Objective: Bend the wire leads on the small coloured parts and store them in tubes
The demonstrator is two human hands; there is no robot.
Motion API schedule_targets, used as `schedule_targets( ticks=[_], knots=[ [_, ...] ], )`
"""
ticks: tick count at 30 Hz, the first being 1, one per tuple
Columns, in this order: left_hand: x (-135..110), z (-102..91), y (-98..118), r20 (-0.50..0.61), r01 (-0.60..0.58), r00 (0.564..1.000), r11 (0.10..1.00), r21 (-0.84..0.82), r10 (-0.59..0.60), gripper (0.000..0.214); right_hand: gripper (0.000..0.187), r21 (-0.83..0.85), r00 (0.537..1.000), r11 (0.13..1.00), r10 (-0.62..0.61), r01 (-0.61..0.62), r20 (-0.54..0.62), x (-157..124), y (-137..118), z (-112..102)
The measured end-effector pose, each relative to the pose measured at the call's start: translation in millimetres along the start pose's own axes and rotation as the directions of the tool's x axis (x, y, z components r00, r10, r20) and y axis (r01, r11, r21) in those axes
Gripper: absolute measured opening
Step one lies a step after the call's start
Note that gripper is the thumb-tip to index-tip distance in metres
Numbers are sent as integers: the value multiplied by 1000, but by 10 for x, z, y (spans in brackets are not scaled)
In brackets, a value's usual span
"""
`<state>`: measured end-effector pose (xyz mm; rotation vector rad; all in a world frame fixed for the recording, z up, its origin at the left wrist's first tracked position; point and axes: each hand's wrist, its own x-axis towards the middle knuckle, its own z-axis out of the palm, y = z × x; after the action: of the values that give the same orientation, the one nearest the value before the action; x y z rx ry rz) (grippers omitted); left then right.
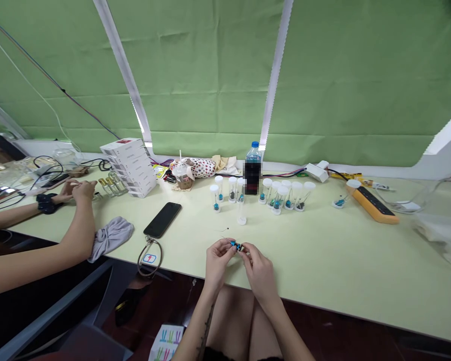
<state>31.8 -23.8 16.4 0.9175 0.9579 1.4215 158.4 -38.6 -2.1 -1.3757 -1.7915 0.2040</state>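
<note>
Fingertips (230, 247) of the left hand (218, 259) and those of the right hand (259, 268) meet in a pinch on a small blue part (237, 246), each hand closed on one end of it. The part is tiny, glossy and roughly cylindrical, with a hair-thin wire lead (225, 238) poking out past the left thumb. It sits just above the table (323, 260), close to the near edge and over the person's knees. Its long axis runs nearly side to side, along the table edge, with the lead slanting up and to the left, away from the person.

The tabletop is smooth, matt and pale yellow-green. A wide bare stretch lies to the right of the hands and between them and a cluster of clear plastic vials (285, 196) with round white caps. One slim vial (241, 210) stands alone, nearer the hands. Behind the vials stands a water bottle (253, 168), and off to the right lies a long orange and black power strip (374, 205).

To the left a flat black phone (162, 219) lies at a slant, a key ring (149, 255) hangs over the edge, and a crumpled grey cloth (110, 236) lies by a co-worker's forearm. That person's hands (77, 190) rest together near a stack of white boxes (130, 166).
</note>
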Motion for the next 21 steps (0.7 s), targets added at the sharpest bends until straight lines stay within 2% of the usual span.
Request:
schedule_targets(
  ticks=[6,12,21],
  knots=[
    [-14,16,38,-10,1,1000,1000,-6,-1,24,33,-36,996,998,58,-56,61,20,-56,-59],
    [-11,12,10,-10,3,1000,1000,-29,-4,22,32,5,1000,1000,0,0,18,24,-31,-37],
    [-15,4,12,-3,-41,999,998,43,41,15,32,-80,992,996,56,-47,117,17,-57,-58]
  ],
)
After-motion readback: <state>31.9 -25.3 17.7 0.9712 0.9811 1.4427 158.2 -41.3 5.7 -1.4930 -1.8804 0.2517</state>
